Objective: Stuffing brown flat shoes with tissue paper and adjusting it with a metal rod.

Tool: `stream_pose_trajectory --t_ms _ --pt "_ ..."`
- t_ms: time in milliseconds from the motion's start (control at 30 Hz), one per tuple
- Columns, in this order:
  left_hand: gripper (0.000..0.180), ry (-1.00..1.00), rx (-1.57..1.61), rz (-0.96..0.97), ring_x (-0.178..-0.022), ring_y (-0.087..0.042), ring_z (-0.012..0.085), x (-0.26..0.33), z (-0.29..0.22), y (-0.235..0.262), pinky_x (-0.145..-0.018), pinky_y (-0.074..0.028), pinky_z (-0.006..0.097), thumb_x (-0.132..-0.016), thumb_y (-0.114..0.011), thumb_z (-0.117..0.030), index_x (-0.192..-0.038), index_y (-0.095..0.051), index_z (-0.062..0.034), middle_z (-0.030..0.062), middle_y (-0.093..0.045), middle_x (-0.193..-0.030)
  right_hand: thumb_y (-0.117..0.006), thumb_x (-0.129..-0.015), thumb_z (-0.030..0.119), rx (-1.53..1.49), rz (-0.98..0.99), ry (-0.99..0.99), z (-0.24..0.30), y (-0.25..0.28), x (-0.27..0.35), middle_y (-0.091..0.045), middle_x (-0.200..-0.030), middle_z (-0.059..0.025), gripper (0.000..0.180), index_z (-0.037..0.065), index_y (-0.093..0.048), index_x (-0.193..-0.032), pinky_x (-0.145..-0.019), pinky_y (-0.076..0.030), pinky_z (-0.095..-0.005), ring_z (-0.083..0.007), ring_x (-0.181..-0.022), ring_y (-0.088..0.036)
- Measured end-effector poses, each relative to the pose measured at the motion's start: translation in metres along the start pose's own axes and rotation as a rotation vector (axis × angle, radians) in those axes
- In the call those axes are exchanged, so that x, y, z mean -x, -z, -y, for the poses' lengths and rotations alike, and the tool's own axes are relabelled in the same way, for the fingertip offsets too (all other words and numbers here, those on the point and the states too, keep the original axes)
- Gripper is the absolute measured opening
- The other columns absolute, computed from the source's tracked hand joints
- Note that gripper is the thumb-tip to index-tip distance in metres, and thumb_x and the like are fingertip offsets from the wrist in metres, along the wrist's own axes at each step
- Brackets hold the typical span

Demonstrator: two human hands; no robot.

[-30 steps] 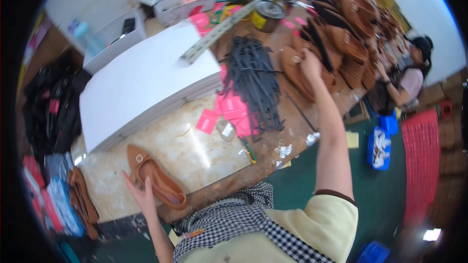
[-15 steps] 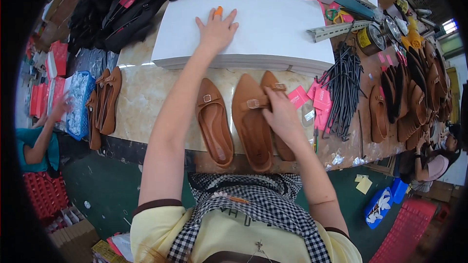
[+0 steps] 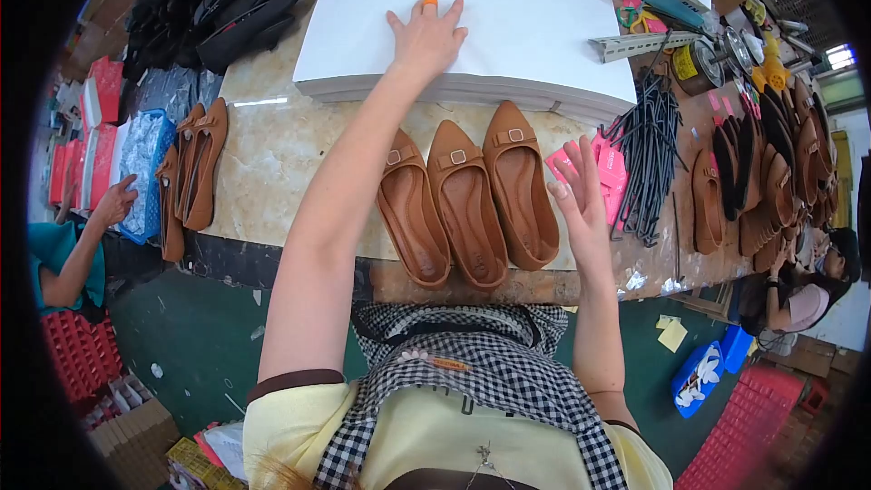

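Observation:
My left hand (image 3: 428,44) lies flat on a thick stack of white paper (image 3: 535,14), fingers spread, with an orange cover on one fingertip. Three brown pointed flat shoes stand side by side before me, toes pointing away: a left shoe (image 3: 419,227), a middle shoe (image 3: 474,227) and a right shoe (image 3: 526,200). Each has a bow with a small square buckle. The toe of the left shoe is partly behind my left forearm. My right hand (image 3: 585,200) is held just right of the right shoe, fingers stretched out, gripping nothing.
Pink cards (image 3: 610,172) and a pile of dark thin rods (image 3: 651,159) lie to the right, near more brown shoes (image 3: 708,204). Further brown shoes (image 3: 207,163) stand at left by a blue basket (image 3: 156,218). Black straps (image 3: 245,14) are heaped far left. Co-workers sit on both sides.
My right hand has let go of the right-hand shoe and drawn away to the right, fingers opening. The three shoes now stand closer together. My left hand stays on the paper.

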State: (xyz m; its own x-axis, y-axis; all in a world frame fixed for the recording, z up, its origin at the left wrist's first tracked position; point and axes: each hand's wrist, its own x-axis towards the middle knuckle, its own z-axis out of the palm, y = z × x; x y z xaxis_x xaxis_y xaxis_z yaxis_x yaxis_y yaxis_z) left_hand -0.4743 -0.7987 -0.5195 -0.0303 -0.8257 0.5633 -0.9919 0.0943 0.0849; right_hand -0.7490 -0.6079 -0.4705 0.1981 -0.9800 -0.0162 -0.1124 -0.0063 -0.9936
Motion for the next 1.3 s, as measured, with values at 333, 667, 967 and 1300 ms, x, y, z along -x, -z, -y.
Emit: stream_pose_trajectory --t_ms 333,667,967,1300 --pt "0.060 -0.009 -0.102 0.190 -0.138 -0.030 0.0372 -0.022 0.003 0.007 -0.102 -0.018 0.076 -0.093 -0.050 -0.049 -0.147 -0.037 -0.0261 0.0198 -0.041 -0.143 -0.056 -0.096 0.019 -0.115 -0.050 -0.041 0.008 0.011 0.015 -0.023 -0.155 -0.0206 0.077 0.012 -0.008 -0.155 -0.109 -0.036 -0.0427 -0.0338 -0.139 -0.034" --pt "0.012 -0.559 0.568 0.134 -0.088 -0.059 0.0279 0.057 -0.105 0.116 -0.081 -0.049 0.042 -0.078 -0.062 -0.018 -0.076 -0.059 -0.0065 0.0145 -0.056 -0.083 -0.055 -0.097 0.023 -0.476 -0.178 -0.072 -0.005 0.020 0.015 -0.033 -0.150 -0.0190 0.068 0.009 -0.018 -0.153 -0.107 -0.040 -0.0429 -0.0300 -0.134 -0.042" --pt "0.021 -0.363 1.123 0.077 -0.089 -0.066 0.0260 0.155 -0.117 0.194 -0.077 -0.054 0.035 -0.070 -0.074 -0.025 -0.082 -0.068 -0.0084 0.0111 -0.067 -0.095 -0.062 -0.090 0.016 -0.356 0.264 -0.188 0.008 0.015 0.023 -0.038 -0.149 -0.0176 0.071 0.003 -0.026 -0.150 -0.109 -0.039 -0.0436 -0.0256 -0.137 -0.040" --pt "0.044 0.646 1.831 0.465 -0.103 -0.059 0.0157 0.154 -0.129 0.139 -0.092 -0.045 0.030 -0.102 -0.043 -0.028 -0.141 -0.045 -0.0066 0.0069 -0.057 -0.123 -0.068 -0.075 0.002 0.049 -0.169 -0.173 -0.019 0.013 0.006 -0.061 -0.125 -0.0175 0.061 0.004 -0.052 -0.133 -0.092 -0.050 -0.0355 -0.0281 -0.112 -0.062"
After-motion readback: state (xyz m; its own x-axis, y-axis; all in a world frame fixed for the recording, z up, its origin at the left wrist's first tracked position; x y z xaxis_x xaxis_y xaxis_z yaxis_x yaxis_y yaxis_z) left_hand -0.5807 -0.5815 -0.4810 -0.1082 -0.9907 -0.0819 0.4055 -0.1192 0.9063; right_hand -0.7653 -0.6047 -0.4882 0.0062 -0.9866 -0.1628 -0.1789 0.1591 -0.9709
